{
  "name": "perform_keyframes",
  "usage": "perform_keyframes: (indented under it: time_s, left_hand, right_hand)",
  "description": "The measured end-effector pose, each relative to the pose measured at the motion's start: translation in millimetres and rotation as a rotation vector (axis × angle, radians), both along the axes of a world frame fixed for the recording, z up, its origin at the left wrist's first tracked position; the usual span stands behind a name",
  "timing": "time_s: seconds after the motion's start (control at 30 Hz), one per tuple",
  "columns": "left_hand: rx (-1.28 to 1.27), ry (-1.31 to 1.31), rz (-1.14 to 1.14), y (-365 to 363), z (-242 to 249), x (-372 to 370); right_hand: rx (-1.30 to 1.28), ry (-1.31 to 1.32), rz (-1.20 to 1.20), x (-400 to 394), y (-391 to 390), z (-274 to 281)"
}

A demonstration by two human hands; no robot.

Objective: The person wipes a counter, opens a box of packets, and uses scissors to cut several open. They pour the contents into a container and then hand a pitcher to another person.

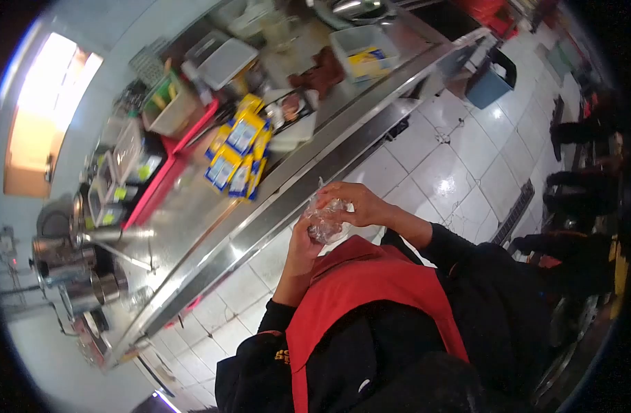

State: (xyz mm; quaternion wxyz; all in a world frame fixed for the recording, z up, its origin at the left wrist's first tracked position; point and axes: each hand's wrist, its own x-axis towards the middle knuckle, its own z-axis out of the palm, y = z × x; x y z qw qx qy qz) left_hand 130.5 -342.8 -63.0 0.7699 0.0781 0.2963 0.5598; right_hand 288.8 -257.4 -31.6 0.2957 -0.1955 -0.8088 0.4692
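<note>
Both my hands meet in front of my chest over a small clear plastic bag [327, 221]. My left hand [303, 246] grips the bag from below. My right hand [353, 202] closes over its top, fingers pinching the crinkled plastic. What is inside the bag is too small to tell. I wear black sleeves and a red apron [370, 289]. The steel counter [274, 206] runs just beyond my hands.
Several yellow and blue packets [238, 153] lie on the counter. Behind them stand a red tray [165, 172], white tubs [362, 48] and steel jugs [68, 265] at the left end. A blue bin [487, 86] stands on the white tiled floor [453, 172].
</note>
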Motion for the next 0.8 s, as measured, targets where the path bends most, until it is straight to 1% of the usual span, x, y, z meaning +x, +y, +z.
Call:
perform_keyframes:
  time_s: [0.03,0.1,0.13,0.17,0.2,0.23,0.27,0.3,0.33,0.37,0.43,0.47,0.53,0.57,0.63,0.67,0.7,0.77,0.8]
  left_hand:
    - [0.007,0.008,-0.029,18.8,1.7,18.7]
    - [0.005,-0.019,-0.169,57.4,5.9,61.6]
    - [0.025,0.028,-0.202,77.3,9.8,85.8]
    - [0.034,0.028,-0.231,97.9,14.2,113.1]
    - [0.09,0.127,-0.274,117.0,19.3,141.5]
    - [0.147,0.224,-0.32,134.5,22.6,169.1]
    - [0.152,0.221,-0.363,151.3,23.4,195.9]
    - [0.169,0.284,-0.442,168.5,23.5,223.5]
    - [0.192,0.346,-0.521,185.0,25.6,250.3]
    - [0.207,0.341,-0.565,200.9,29.1,276.9]
    - [0.166,0.447,-0.584,229.2,39.7,322.2]
    - [0.175,0.447,-0.612,242.9,39.6,340.0]
    - [0.207,0.471,-0.58,273.5,35.7,367.9]
    - [0.217,0.47,-0.597,289.9,31.7,380.8]
    - [0.151,0.45,-0.616,326.2,21.0,404.3]
    - [0.103,0.423,-0.637,346.3,15.7,417.0]
    - [0.107,0.428,-0.653,367.0,10.8,430.9]
    - [0.024,0.351,-0.575,407.5,-1.3,459.7]
    - [0.085,0.305,-0.63,431.8,-2.3,473.7]
  right_hand:
    - [0.007,0.008,-0.029,22.3,9.8,0.8]
    - [0.007,0.017,-0.173,70.4,29.3,1.4]
    - [0.018,0.02,-0.2,97.9,42.4,2.7]
    - [0.075,-0.063,-0.255,127.9,56.4,5.1]
    - [0.124,-0.148,-0.313,158.0,68.6,7.8]
    - [0.122,-0.149,-0.35,189.2,81.2,11.9]
    - [-0.084,-0.065,-0.287,221.6,94.0,17.1]
    - [-0.282,0.026,-0.224,252.7,105.0,21.3]
    - [-0.277,-0.028,-0.253,279.5,114.2,23.4]
    - [-0.271,-0.023,-0.299,304.1,122.5,26.2]
    - [-0.427,-0.001,-0.403,342.0,139.7,30.2]
    - [-0.425,0.007,-0.431,356.8,148.7,31.1]
    - [-0.6,0.277,-0.571,381.4,171.4,31.4]
    - [-0.592,0.285,-0.588,395.0,184.8,29.8]
    - [-0.559,0.219,-0.46,419.6,216.3,17.9]
    - [-0.344,0.172,-0.469,430.1,237.2,-2.0]
    - [-0.342,0.18,-0.483,442.5,255.2,0.3]
    - [-0.633,0.052,-0.516,467.4,290.4,6.6]
    - [-0.66,0.108,-0.565,479.3,307.9,3.6]
